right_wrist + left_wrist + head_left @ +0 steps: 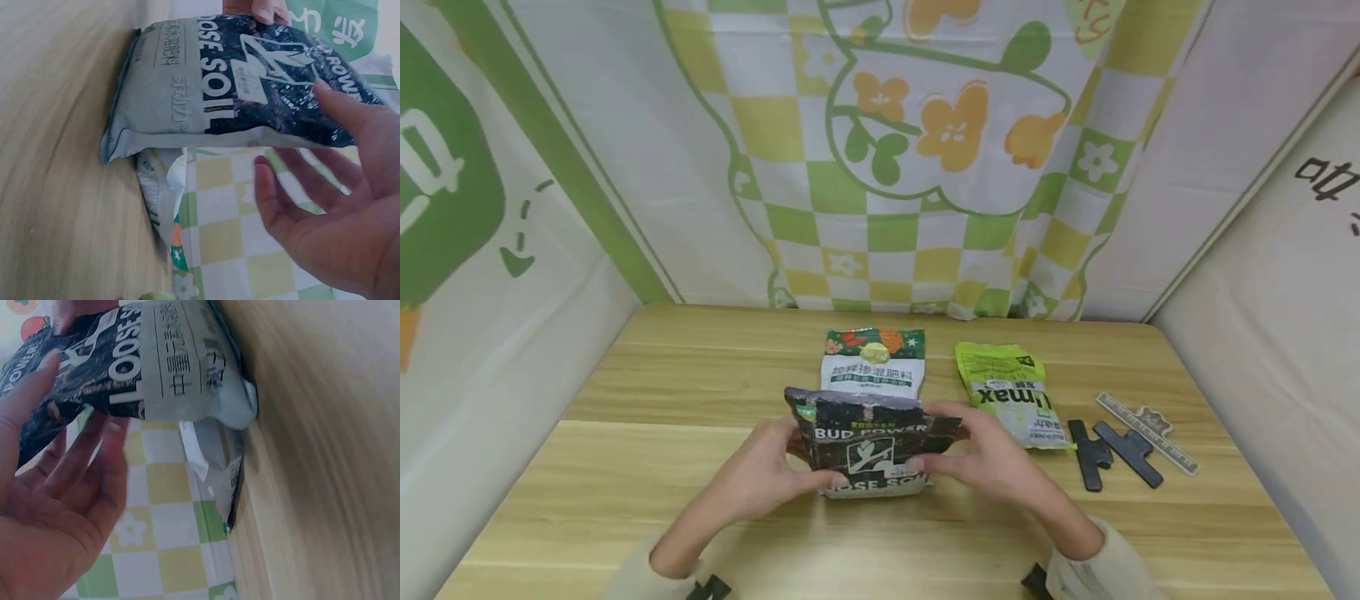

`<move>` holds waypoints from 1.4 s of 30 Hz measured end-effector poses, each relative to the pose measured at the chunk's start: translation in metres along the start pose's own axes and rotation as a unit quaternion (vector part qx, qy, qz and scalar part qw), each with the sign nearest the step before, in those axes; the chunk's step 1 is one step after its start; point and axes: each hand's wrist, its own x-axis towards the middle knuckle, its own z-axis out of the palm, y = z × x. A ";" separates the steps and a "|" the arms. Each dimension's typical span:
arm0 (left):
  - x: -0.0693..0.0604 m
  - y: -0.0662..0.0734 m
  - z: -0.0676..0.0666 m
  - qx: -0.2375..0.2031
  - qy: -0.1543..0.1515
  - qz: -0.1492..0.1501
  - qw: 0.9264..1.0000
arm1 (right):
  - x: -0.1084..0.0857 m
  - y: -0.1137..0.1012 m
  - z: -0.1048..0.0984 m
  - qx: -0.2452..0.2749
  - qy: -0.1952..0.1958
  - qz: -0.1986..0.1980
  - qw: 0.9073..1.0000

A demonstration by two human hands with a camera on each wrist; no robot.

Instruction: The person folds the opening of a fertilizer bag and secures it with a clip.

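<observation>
Both hands hold a black and grey Loose Soil bag (880, 433) upright near the middle of the table, its lower edge on the wood. My left hand (763, 475) grips the left side, thumb on the front and fingers behind. On the right side my right hand (988, 458) does likewise, its thumb pressing the printed face. In the right wrist view the bag (169, 94) looks plump, its grey bottom end resting on the tabletop. Just behind it lies a white and green fertilizer bag (872, 367), its lower part hidden.
To the right lies a lime-green and white bag (1011, 396). Beside it are two black clips (1090, 454) and a clear, ruler-like clip (1150, 433). A checkered curtain (925, 225) hangs at the back edge of the wooden table (662, 400), with cloth walls on both sides.
</observation>
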 end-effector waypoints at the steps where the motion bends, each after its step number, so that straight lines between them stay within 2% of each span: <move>1: 0.001 -0.001 -0.001 -0.005 -0.001 0.004 1.000 | 0.000 -0.001 -0.001 0.010 0.013 -0.002 1.000; 4: 0.002 -0.002 -0.007 -0.022 0.003 0.011 1.000 | 0.001 -0.005 -0.001 0.047 0.035 -0.003 0.998; 8: 0.007 -0.003 -0.012 -0.060 0.010 0.018 0.998 | 0.003 -0.007 -0.001 0.068 0.050 -0.015 0.996; 15: 0.013 -0.001 -0.012 -0.120 0.014 0.033 0.992 | 0.005 -0.003 -0.001 0.102 0.074 -0.044 0.991; 19: 0.015 -0.001 -0.010 -0.136 0.019 0.024 0.990 | 0.005 0.000 -0.002 0.105 0.080 -0.053 0.990; 26: 0.016 0.000 -0.008 -0.191 0.040 0.003 0.981 | 0.008 0.001 -0.006 0.089 0.066 -0.053 0.992; 31: 0.017 0.001 -0.006 -0.203 0.054 0.010 0.978 | 0.007 0.002 -0.009 0.088 0.049 -0.056 0.993; 38: 0.015 0.003 -0.006 -0.200 0.065 -0.015 0.978 | 0.008 0.001 -0.010 0.165 0.044 -0.025 0.985; 42: 0.014 0.005 -0.007 -0.195 0.079 -0.023 0.977 | 0.009 -0.005 -0.011 0.169 0.045 -0.048 0.984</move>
